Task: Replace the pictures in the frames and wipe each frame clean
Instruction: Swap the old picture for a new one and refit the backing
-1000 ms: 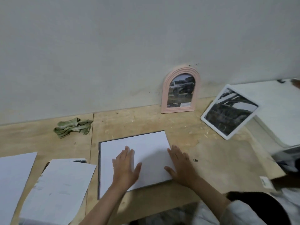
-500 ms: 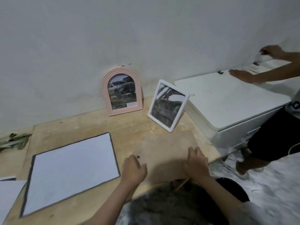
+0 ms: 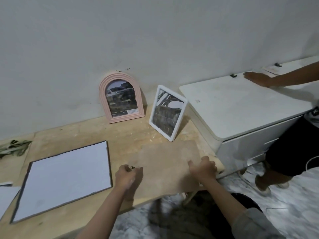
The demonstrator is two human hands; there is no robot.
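Between the two hands, on the pale plywood worktop (image 3: 82,133), lies a thin brown backing board (image 3: 165,163): left hand (image 3: 128,176) curls its fingers around a small dark metal clip (image 3: 132,167), right hand (image 3: 202,169) grips the board's far edge, apparently to steady it. Beyond the fingers, a ridged pink arched frame (image 3: 120,99) leans on the wall and a smooth white rectangular frame (image 3: 168,112) stands tilted, both holding pictures; left of them lies a flat white sheet in a dark-edged frame (image 3: 63,180).

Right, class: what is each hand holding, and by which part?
The right hand grips the brown backing board at its right edge. The left hand curls at its left edge by a small clip; its hold cannot be told.
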